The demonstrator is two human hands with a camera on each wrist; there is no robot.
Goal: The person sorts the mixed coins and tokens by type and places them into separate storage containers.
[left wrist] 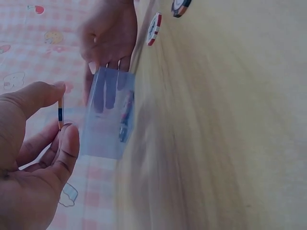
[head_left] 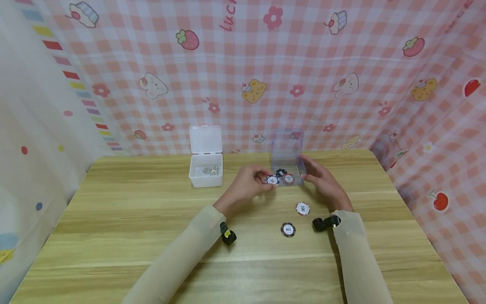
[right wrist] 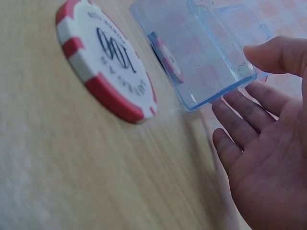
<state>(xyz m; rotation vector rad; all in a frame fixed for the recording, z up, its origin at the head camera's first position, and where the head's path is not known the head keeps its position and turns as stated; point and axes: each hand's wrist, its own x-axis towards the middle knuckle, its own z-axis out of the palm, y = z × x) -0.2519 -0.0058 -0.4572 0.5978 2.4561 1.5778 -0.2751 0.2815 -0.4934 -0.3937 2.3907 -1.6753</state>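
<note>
My left hand (head_left: 247,182) pinches a blue-and-white poker chip (head_left: 272,180) between thumb and fingers, at the front left of a clear plastic box (head_left: 299,169). In the left wrist view that chip (left wrist: 61,112) shows edge-on. The box's hinged lid (head_left: 287,143) stands up at the back. Inside lie a black chip (head_left: 281,172) and a red-edged chip (head_left: 288,179). My right hand (head_left: 322,179) touches the box's right side, thumb by the near corner and fingers farther back. From the right wrist view, its fingers (right wrist: 237,120) extend fairly straight along the wall.
A red-and-white 100 chip (head_left: 302,208) and a black 100 chip (head_left: 288,229) lie on the wooden table (head_left: 152,253) before the box. To the left stands a white box (head_left: 206,181) with its lid up and several clear pieces (head_left: 212,170) inside. A checked cloth (head_left: 228,63) hangs behind.
</note>
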